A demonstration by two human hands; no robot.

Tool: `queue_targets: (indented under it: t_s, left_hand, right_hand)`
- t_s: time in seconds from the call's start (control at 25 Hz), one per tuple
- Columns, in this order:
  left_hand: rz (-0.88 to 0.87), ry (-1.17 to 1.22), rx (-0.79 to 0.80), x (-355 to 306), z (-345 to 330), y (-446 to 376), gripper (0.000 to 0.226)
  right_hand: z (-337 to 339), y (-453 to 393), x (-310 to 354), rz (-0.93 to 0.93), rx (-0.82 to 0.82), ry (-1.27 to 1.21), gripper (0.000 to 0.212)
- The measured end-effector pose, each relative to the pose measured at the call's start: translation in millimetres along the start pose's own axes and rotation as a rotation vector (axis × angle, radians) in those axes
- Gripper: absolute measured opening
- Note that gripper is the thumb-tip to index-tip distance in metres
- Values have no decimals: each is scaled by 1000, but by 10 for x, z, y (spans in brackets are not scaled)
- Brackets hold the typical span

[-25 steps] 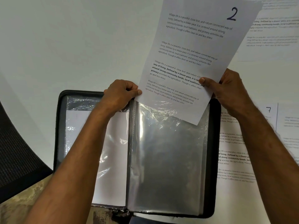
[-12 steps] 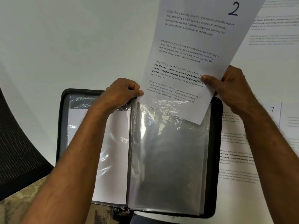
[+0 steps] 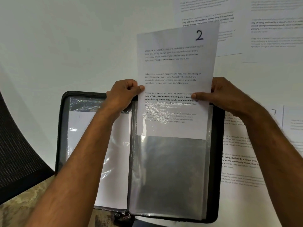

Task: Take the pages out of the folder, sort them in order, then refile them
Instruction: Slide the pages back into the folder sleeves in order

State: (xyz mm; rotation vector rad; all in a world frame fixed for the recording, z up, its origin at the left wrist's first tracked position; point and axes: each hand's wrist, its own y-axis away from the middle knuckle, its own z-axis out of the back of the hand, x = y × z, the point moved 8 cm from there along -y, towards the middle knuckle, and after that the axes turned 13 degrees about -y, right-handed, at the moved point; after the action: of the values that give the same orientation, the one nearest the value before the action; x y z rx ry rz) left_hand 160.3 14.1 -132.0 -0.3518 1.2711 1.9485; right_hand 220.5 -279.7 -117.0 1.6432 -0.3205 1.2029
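Observation:
A black zip folder (image 3: 216, 161) lies open on the white table, with clear plastic sleeves inside. The page marked 2 (image 3: 177, 66) stands upright with its lower part inside the right-hand sleeve (image 3: 170, 174). My left hand (image 3: 123, 95) pinches the page's left edge at the sleeve's top. My right hand (image 3: 229, 95) pinches its right edge, thumb on the print. The left-hand sleeve holds a white sheet (image 3: 82, 128), partly hidden by my left forearm.
Loose printed pages lie on the table to the right of the folder, one marked 7 (image 3: 273, 112), and more at the back right (image 3: 275, 30). A dark mesh chair (image 3: 16, 153) sits at the left, beyond the table's curved edge.
The page marked 2 has straightened from a tilt and slid down into the right-hand sleeve. Both hands came down with it, my left hand now on its edge.

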Motion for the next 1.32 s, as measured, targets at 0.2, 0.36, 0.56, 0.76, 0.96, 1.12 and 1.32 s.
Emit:
queue_targets:
  t_s: [0.2, 0.36, 0.56, 0.76, 0.96, 1.12, 1.32]
  left_hand:
    - [1, -77, 81, 45, -3, -5, 32]
    - [-8, -44, 72, 35, -8, -34, 32]
    - [-23, -165, 13, 57, -2, -73, 34]
    - [-36, -179, 100, 23, -16, -41, 39]
    - [-71, -119, 50, 10, -15, -44, 23]
    - [-65, -230, 46, 53, -10, -82, 27]
    - [-66, -217, 107, 21, -16, -62, 35]
  right_hand:
    - [69, 20, 76, 69, -160, -59, 30]
    - [26, 7, 22, -27, -49, 46, 31]
    - [-14, 17, 46, -8, -73, 45, 37]
    - [24, -12, 11, -20, -143, 7, 43]
    - [-5, -3, -16, -105, 1, 95, 46]
    - [73, -19, 66, -28, -149, 40, 40]
    - [54, -44, 90, -21, -141, 52, 28]
